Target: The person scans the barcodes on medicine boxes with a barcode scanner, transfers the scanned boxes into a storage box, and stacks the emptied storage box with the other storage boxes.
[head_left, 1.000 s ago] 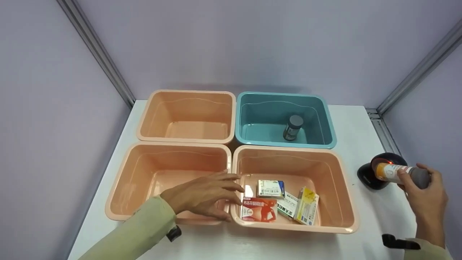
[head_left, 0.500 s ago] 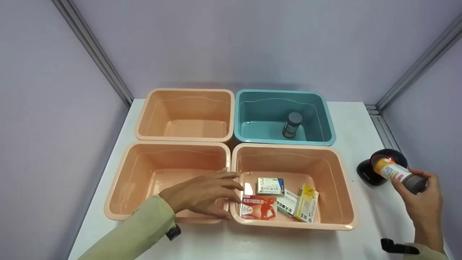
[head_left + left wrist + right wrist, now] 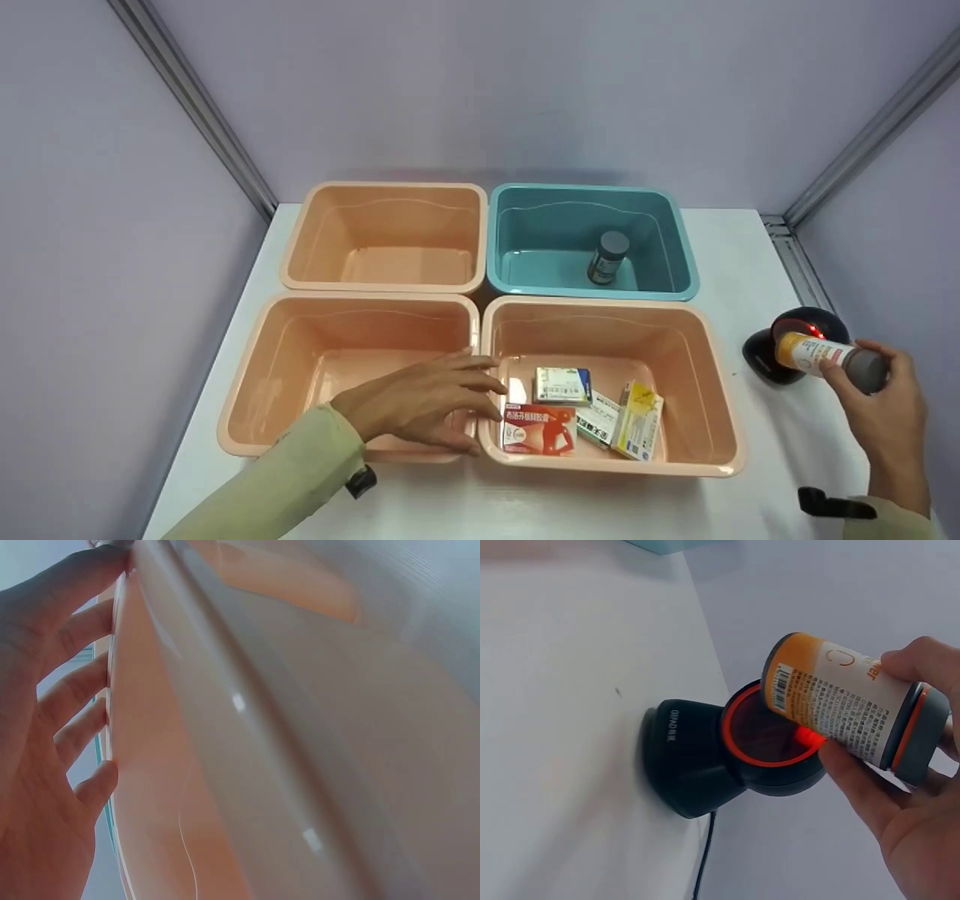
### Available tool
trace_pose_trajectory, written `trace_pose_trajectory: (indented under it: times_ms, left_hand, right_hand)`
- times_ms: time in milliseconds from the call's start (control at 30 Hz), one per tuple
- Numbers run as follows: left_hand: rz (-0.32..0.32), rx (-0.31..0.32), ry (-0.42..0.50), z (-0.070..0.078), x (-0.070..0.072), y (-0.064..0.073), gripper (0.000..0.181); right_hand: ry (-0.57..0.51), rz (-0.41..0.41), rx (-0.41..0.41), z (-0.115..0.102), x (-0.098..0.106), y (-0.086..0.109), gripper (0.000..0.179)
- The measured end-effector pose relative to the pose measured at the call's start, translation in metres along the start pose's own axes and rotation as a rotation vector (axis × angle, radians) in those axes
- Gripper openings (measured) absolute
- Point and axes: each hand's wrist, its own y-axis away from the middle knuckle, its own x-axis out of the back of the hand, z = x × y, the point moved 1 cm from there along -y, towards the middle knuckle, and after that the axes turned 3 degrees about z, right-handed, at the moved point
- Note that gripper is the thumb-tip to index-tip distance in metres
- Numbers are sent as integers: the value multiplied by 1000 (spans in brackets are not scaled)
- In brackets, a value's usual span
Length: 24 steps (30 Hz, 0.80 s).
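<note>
My right hand (image 3: pixel 885 409) grips a pill bottle (image 3: pixel 840 694) by its dark-capped end. The bottle is orange and white, lies on its side in the air, and shows a barcode in the right wrist view. Its orange end is in front of a black barcode scanner (image 3: pixel 697 750), whose round window glows red. My left hand (image 3: pixel 424 405) rests with spread, relaxed fingers over the touching rims of the two front bins and holds nothing. Several medicine boxes, including a red one (image 3: pixel 540 430) and a yellow-white one (image 3: pixel 637 421), lie in the front right bin (image 3: pixel 697 390).
A teal bin (image 3: pixel 592 294) at the back right holds an upright dark-capped bottle (image 3: pixel 608 257). Two more peach bins stand on the left, one at the back (image 3: pixel 386 289) and one in front (image 3: pixel 251 375). Walls border the white table (image 3: pixel 724 247).
The right hand has turned the bottle about in front of the scanner, tilting it downward and then back nearer level. My left hand has stayed in place.
</note>
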Motion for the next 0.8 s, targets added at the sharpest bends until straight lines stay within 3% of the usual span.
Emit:
trace_pose_trajectory:
  times_ms: [100, 300, 467, 800]
  left_hand:
    - [3, -3, -6, 0, 0, 0, 46]
    - [-10, 8, 2, 0, 0, -1, 46]
    - [-26, 17, 8, -1, 0, -1, 46]
    - [-19, 17, 8, 0, 1, -1, 46]
  right_hand:
    - [60, -59, 39, -7, 6, -7, 75]
    - [179, -149, 198, -28, 16, -22, 79]
    - [261, -152, 237, -43, 15, -29, 81]
    - [276, -103, 253, -51, 13, -25, 77]
